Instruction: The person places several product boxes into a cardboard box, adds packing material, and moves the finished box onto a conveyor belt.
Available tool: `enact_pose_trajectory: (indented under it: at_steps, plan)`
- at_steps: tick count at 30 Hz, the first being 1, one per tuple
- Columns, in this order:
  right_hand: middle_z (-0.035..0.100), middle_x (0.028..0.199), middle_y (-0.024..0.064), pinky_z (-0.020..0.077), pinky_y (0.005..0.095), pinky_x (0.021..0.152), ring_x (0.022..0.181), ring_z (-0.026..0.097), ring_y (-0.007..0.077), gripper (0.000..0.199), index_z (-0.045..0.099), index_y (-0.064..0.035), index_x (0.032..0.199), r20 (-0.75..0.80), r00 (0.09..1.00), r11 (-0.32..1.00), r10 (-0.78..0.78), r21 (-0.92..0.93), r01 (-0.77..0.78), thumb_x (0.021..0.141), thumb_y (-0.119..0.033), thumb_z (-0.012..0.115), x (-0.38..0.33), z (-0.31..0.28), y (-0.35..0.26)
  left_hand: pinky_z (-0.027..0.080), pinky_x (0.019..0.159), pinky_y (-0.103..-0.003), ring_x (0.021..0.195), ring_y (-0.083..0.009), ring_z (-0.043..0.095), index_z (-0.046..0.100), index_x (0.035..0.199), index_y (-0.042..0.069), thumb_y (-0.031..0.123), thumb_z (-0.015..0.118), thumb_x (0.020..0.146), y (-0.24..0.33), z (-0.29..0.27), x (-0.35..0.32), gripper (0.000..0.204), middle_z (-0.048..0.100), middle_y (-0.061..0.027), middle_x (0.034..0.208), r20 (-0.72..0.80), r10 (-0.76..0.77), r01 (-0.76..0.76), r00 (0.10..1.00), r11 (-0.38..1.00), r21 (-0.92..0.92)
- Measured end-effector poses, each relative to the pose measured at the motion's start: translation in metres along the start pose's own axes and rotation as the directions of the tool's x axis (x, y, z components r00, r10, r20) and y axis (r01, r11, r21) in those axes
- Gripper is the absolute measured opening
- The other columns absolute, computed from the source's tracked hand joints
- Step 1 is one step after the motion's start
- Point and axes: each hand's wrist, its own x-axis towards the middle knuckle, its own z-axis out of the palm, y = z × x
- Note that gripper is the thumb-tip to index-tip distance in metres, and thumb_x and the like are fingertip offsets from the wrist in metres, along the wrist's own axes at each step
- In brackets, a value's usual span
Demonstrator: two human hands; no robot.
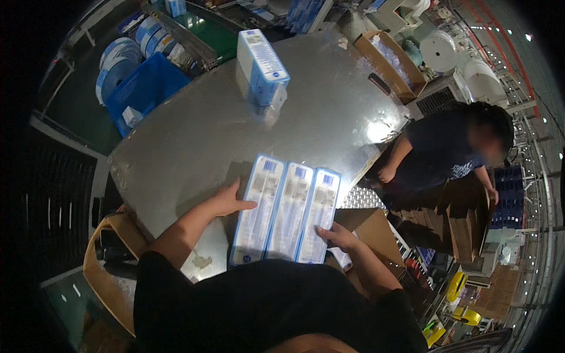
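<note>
Row of three white-and-blue boxes (287,212) sits side by side between the fingers of both hands, squeezed from the outer sides: left hand (226,200) grips the left box, thumb over its face; right hand (338,237) grips the right one likewise. Single box (265,63) stands on the metal table (176,144) well beyond the fingertips; open carton (376,229) just right of the right fingers.

3 long, slim white boxes (288,215) with light-blue edges sit flush side by side, each with a blue-printed patch near its far end. The row tilts slightly rightward at the worktop's (176,159) near side, between the left hand (225,199) and right hand (341,236).
</note>
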Motion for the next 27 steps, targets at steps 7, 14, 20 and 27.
enact_pose_trajectory:
  at_steps: [7,14,20,27]
  plan:
    - [0.056,0.125,0.0182,0.0449,0.0467,0.099,0.115,0.056,0.0315,0.073,0.041,-0.0005,0.135,0.098,0.963,0.906,-0.250,0.376,0.197,0.075,-0.022,0.077,0.006,0.028,0.021,0.043,0.098,-0.043,0.117,-0.0277,0.054,0.046,0.136,0.005,0.033,0.074,0.073,0.003,0.039,-0.064,0.074,0.057,-0.0145,0.125,0.121,0.019,0.046,0.992,0.858,-0.511]
    - [0.063,0.115,0.0137,0.0481,0.0395,0.092,0.106,0.060,0.0250,0.067,0.054,0.0022,0.122,-0.203,0.597,0.622,-0.776,-0.091,0.778,0.065,-0.017,0.084,-0.143,-0.045,-0.008,0.044,0.100,-0.041,0.116,-0.0252,0.055,0.046,0.134,0.004,0.010,0.079,0.071,0.132,0.109,-0.099,0.072,0.060,-0.0132,0.122,-0.094,0.578,-0.571,0.810,0.743,-0.351]
    - [0.064,0.113,0.0135,0.0489,0.0388,0.090,0.105,0.060,0.0229,0.068,0.054,0.0046,0.121,-0.277,0.623,0.682,-0.732,-0.309,0.663,0.062,-0.010,0.086,-0.322,-0.098,0.043,0.047,0.100,-0.043,0.123,-0.0286,0.049,0.048,0.132,0.006,0.013,0.074,0.080,0.175,0.247,-0.103,0.058,0.050,-0.0128,0.135,0.268,0.571,-0.386,0.776,0.766,-0.515]
    - [0.040,0.145,0.0187,0.0327,0.0367,0.108,0.134,0.039,0.0329,0.091,0.029,-0.0032,0.146,-0.549,0.788,0.866,-0.280,-0.499,-0.040,0.077,-0.039,0.075,-0.257,-0.169,0.173,0.049,0.081,-0.031,0.086,-0.0172,0.063,0.053,0.127,-0.001,0.043,0.067,0.087,0.094,0.314,-0.122,0.061,0.069,-0.0108,0.090,0.351,0.310,-0.345,0.884,0.938,0.042]
